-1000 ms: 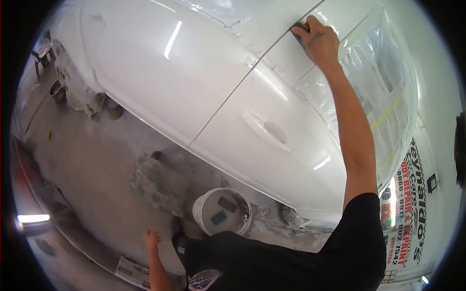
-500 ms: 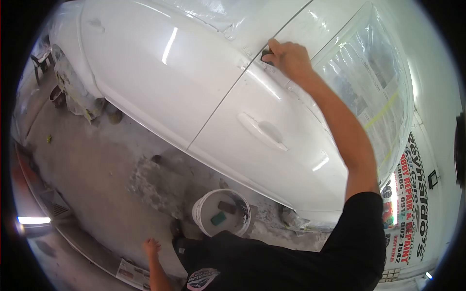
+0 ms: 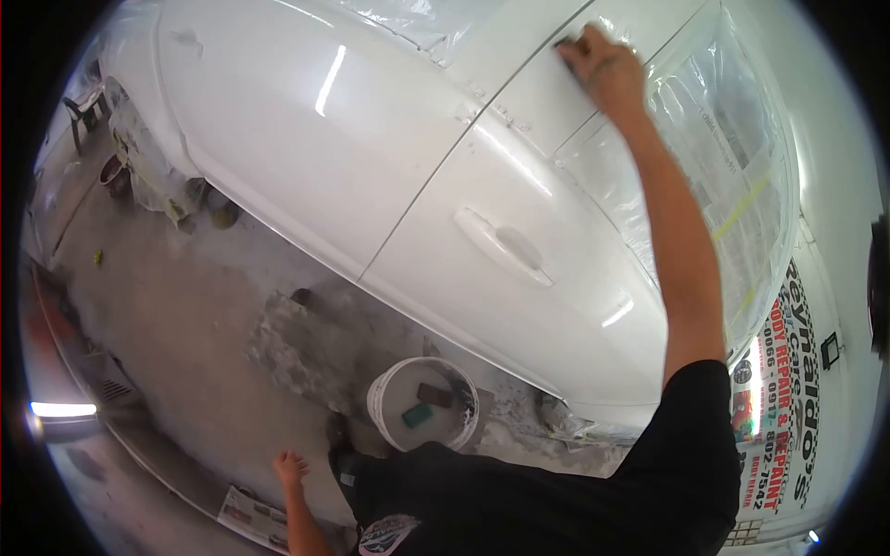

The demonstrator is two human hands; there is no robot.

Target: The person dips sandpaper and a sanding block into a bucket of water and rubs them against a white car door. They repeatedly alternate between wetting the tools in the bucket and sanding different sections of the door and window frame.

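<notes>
My right hand (image 3: 607, 72) is closed on a small dark sanding pad (image 3: 565, 44), mostly hidden under the fingers. It presses the pad on the white car's upper door frame, close beside the gap between the two doors. The white car body (image 3: 389, 148) fills the upper view, with a door handle (image 3: 503, 246) below my right forearm. Clear plastic (image 3: 695, 120) with newspaper behind it covers the window right of my arm. Low on the left, my left hand (image 3: 291, 467) hangs away from the car, its fingers loosely apart and holding nothing.
A white bucket (image 3: 378, 408) stands on the floor by the car, with a green block (image 3: 417, 414) and a brown block (image 3: 434, 396) in it. Printed signage (image 3: 788, 389) is on the right. Newspaper (image 3: 250, 519) lies lower left; a dark chair (image 3: 85, 120) stands far left.
My right hand has moved up and to the right with the pad, from the door's upper edge onto the frame beside the window. The left hand has hardly moved.
</notes>
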